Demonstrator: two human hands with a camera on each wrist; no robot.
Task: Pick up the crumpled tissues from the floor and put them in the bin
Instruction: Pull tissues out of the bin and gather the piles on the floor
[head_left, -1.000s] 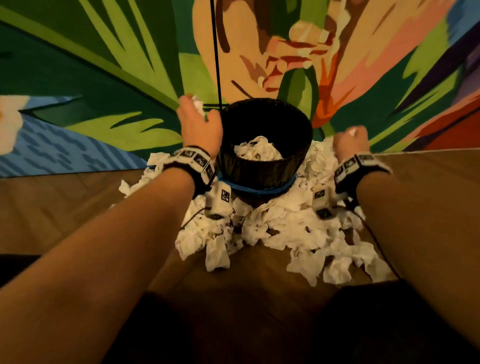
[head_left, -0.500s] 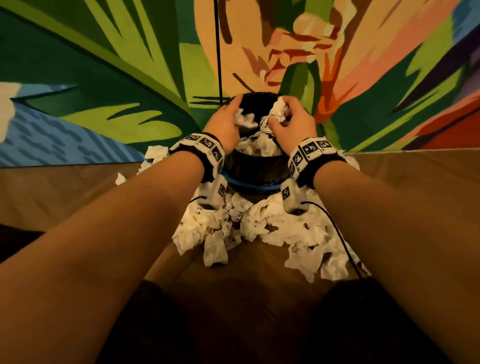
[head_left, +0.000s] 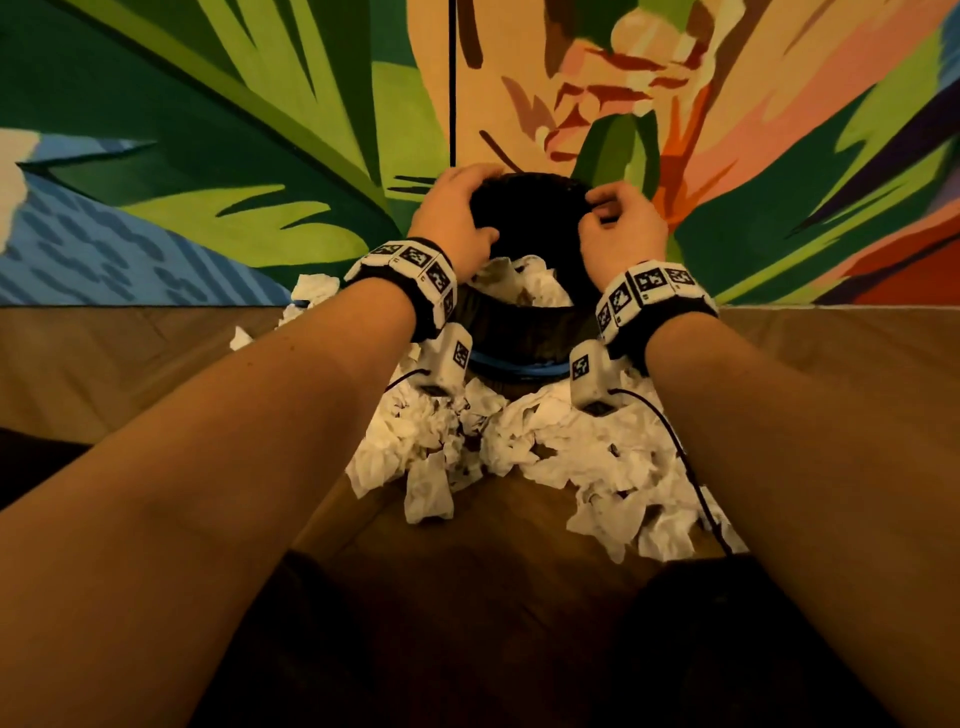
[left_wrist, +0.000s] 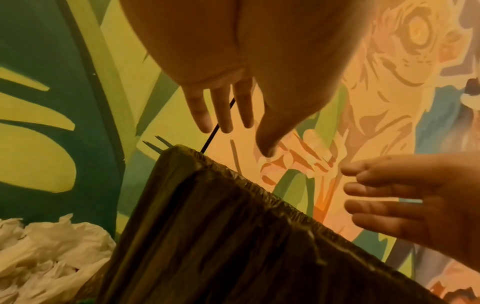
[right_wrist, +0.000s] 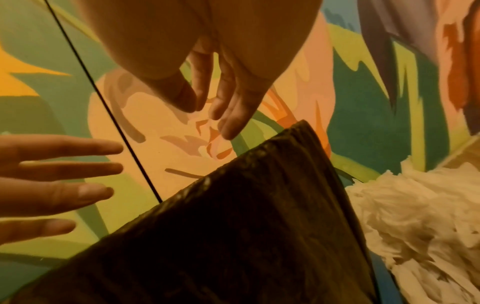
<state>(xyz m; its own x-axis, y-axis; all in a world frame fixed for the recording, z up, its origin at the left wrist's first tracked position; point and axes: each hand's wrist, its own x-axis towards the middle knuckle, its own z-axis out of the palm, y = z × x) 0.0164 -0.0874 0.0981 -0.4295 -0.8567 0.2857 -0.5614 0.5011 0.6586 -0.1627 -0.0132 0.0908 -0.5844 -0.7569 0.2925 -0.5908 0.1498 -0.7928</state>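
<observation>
Landmark: I take the round black bin with a crinkled black liner (head_left: 524, 332) as my reference; it stands on the wooden floor (head_left: 130, 364) against the painted leaf-and-flower mural wall (head_left: 234, 156).
Left hand: my left hand (head_left: 457, 218) hovers over the bin's left rim, fingers spread and relaxed, holding nothing.
Right hand: my right hand (head_left: 621, 231) hovers over the bin's right rim, fingers loosely bent, nothing between them.
Tissues in bin: I see white crumpled tissues (head_left: 519, 283) piled inside the bin, below both hands.
Tissues on floor: a heap of white crumpled tissues (head_left: 561, 457) lies on the floor in front of the bin, touching its base, with a few more (head_left: 311, 291) just left of it.
</observation>
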